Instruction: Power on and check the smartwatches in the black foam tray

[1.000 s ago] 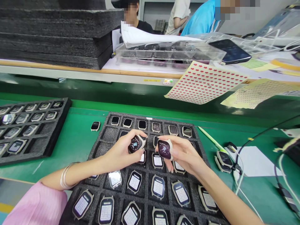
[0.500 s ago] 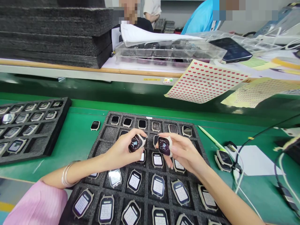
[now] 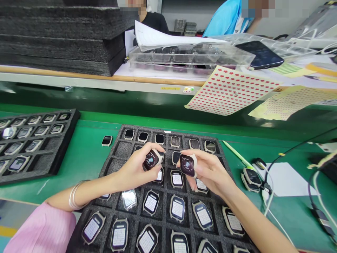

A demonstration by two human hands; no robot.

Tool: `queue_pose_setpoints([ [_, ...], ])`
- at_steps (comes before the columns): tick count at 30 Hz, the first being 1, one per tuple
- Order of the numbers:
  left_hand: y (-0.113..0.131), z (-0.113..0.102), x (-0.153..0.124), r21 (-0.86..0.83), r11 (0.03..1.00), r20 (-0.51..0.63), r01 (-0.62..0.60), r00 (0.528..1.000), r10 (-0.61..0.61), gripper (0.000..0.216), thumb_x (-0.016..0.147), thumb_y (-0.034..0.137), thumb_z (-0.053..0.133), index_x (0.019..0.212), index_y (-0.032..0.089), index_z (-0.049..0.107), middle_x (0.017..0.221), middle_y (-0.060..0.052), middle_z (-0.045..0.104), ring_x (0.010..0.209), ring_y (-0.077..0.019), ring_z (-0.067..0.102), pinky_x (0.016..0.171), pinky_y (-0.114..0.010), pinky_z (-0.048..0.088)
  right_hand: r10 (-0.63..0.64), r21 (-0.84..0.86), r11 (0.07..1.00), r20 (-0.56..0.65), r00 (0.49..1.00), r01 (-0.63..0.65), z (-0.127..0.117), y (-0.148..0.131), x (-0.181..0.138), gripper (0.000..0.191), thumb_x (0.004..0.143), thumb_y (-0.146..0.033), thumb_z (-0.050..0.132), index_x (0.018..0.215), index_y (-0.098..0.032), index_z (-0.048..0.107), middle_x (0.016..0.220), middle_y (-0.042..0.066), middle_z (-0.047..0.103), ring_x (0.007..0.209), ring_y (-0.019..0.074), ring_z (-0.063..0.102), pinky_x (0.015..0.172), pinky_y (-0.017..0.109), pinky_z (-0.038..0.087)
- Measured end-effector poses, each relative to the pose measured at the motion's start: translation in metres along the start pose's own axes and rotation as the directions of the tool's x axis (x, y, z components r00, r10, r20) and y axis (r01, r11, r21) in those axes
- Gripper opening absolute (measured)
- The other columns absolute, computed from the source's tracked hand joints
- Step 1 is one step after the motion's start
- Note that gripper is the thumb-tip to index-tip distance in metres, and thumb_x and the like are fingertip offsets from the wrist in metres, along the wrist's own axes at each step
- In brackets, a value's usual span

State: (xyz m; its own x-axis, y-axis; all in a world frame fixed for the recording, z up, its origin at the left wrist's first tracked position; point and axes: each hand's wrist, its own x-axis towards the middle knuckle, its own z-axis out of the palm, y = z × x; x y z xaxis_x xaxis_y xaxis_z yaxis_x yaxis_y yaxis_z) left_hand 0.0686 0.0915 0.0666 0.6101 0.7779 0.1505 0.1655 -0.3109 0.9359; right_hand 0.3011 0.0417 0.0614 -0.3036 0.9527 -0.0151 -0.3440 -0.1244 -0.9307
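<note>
My left hand (image 3: pixel 134 168) is closed around a smartwatch body (image 3: pixel 150 160) with a lit dark screen, held above the middle of a black foam tray (image 3: pixel 119 149). My right hand (image 3: pixel 210 172) grips a second smartwatch body (image 3: pixel 187 165), also lit, right beside the first. Both watches face up toward me, a few centimetres apart. The tray below holds several watch bodies in its pockets, those nearer me showing white screens and those in the far row dark. A silver bracelet (image 3: pixel 73 195) sits on my left wrist.
A second foam tray (image 3: pixel 65 135) of watches lies at the left. One loose watch (image 3: pixel 106 140) rests on the green mat. Two watches (image 3: pixel 251 179) with cables lie right. Behind are stacked foam sheets (image 3: pixel 65 35), a clear plastic tray (image 3: pixel 189 58), sticker sheets (image 3: pixel 229 93), a phone (image 3: pixel 260 54) and other people.
Both hands stay over the tray with the watches. The right hand's watch has tilted slightly and risen a little; the left hand shifted barely. People behind have moved.
</note>
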Motion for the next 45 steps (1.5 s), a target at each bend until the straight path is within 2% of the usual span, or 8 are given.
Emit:
queue_pose_setpoints([
  [5, -0.001, 0.000, 0.000, -0.031, 0.998, 0.006, 0.059, 0.998, -0.059, 0.034, 0.080, 0.012, 0.056, 0.112, 0.022, 0.049, 0.096, -0.001, 0.056, 0.079, -0.0147, 0.053, 0.070, -0.025, 0.045, 0.024, 0.014, 1.000, 0.055, 0.998, -0.025, -0.001, -0.001, 0.001, 0.036, 0.086, -0.027, 0.069, 0.122, -0.022, 0.063, 0.098, 0.010, 0.073, 0.052, 0.0155, 0.067, 0.045, 0.025, 0.054],
  [9, -0.008, 0.003, 0.002, -0.288, 0.937, 0.134, 0.200, 0.977, -0.167, 0.054, 0.081, 0.018, 0.062, 0.129, 0.025, 0.039, 0.102, -0.003, 0.056, 0.081, -0.0158, 0.056, 0.066, -0.026, 0.050, 0.117, 0.035, 0.992, 0.059, 0.991, -0.119, 0.000, -0.001, 0.003, 0.044, 0.089, -0.026, 0.063, 0.132, -0.020, 0.053, 0.108, 0.015, 0.070, 0.065, 0.0200, 0.071, 0.050, 0.028, 0.057],
  [12, -0.010, 0.004, 0.005, -0.444, 0.859, 0.164, 0.256, 0.965, -0.203, 0.054, 0.077, 0.013, 0.061, 0.127, 0.022, 0.041, 0.102, -0.003, 0.057, 0.081, -0.0153, 0.059, 0.066, -0.026, 0.052, 0.146, 0.037, 0.988, 0.032, 0.989, -0.147, 0.001, 0.003, 0.005, 0.035, 0.090, -0.026, 0.060, 0.124, -0.018, 0.054, 0.114, 0.016, 0.067, 0.064, 0.0190, 0.070, 0.049, 0.028, 0.056],
  [15, -0.010, 0.004, 0.007, -0.509, 0.807, 0.169, 0.301, 0.954, -0.249, 0.051, 0.075, 0.009, 0.060, 0.123, 0.021, 0.045, 0.105, -0.004, 0.061, 0.088, -0.0166, 0.062, 0.077, -0.030, 0.053, 0.133, -0.007, 0.991, -0.020, 0.991, -0.134, 0.002, 0.008, 0.005, 0.032, 0.089, -0.024, 0.060, 0.120, -0.020, 0.055, 0.117, 0.014, 0.065, 0.063, 0.0170, 0.069, 0.049, 0.027, 0.056],
  [20, -0.013, 0.003, 0.007, -0.547, 0.774, 0.169, 0.318, 0.948, -0.270, 0.048, 0.075, 0.008, 0.056, 0.121, 0.019, 0.048, 0.111, -0.007, 0.064, 0.096, -0.0187, 0.062, 0.083, -0.035, 0.054, 0.093, -0.116, 0.988, -0.075, 0.993, -0.102, 0.001, 0.010, 0.003, 0.040, 0.089, -0.022, 0.059, 0.129, -0.022, 0.053, 0.117, 0.013, 0.065, 0.065, 0.0170, 0.069, 0.049, 0.026, 0.055],
  [29, -0.015, 0.004, 0.007, -0.541, 0.790, 0.167, 0.290, 0.957, -0.237, 0.040, 0.079, 0.012, 0.056, 0.117, 0.019, 0.050, 0.108, -0.007, 0.063, 0.095, -0.0201, 0.064, 0.081, -0.036, 0.056, 0.055, -0.151, 0.986, -0.085, 0.995, -0.068, 0.001, 0.009, 0.001, 0.042, 0.090, -0.020, 0.058, 0.132, -0.022, 0.053, 0.118, 0.013, 0.066, 0.069, 0.0199, 0.072, 0.052, 0.028, 0.057],
  [37, -0.015, 0.005, 0.006, -0.513, 0.808, 0.208, 0.289, 0.955, -0.209, 0.037, 0.081, 0.011, 0.052, 0.117, 0.019, 0.047, 0.106, -0.006, 0.061, 0.095, -0.0199, 0.064, 0.083, -0.037, 0.055, 0.032, -0.306, 0.949, -0.136, 0.990, -0.073, 0.003, 0.011, -0.001, 0.038, 0.089, -0.021, 0.063, 0.126, -0.021, 0.057, 0.098, 0.006, 0.072, 0.055, 0.0124, 0.067, 0.049, 0.023, 0.056],
  [45, -0.017, 0.005, 0.003, -0.516, 0.811, 0.191, 0.274, 0.960, -0.203, 0.036, 0.079, 0.008, 0.053, 0.114, 0.020, 0.049, 0.105, -0.005, 0.062, 0.096, -0.0199, 0.063, 0.084, -0.037, 0.056, 0.052, -0.374, 0.925, -0.033, 0.998, -0.060, 0.003, 0.004, -0.015, 0.066, 0.084, -0.017, 0.069, 0.141, -0.027, 0.038, 0.129, 0.011, 0.058, 0.078, 0.0159, 0.069, 0.065, 0.028, 0.061],
])
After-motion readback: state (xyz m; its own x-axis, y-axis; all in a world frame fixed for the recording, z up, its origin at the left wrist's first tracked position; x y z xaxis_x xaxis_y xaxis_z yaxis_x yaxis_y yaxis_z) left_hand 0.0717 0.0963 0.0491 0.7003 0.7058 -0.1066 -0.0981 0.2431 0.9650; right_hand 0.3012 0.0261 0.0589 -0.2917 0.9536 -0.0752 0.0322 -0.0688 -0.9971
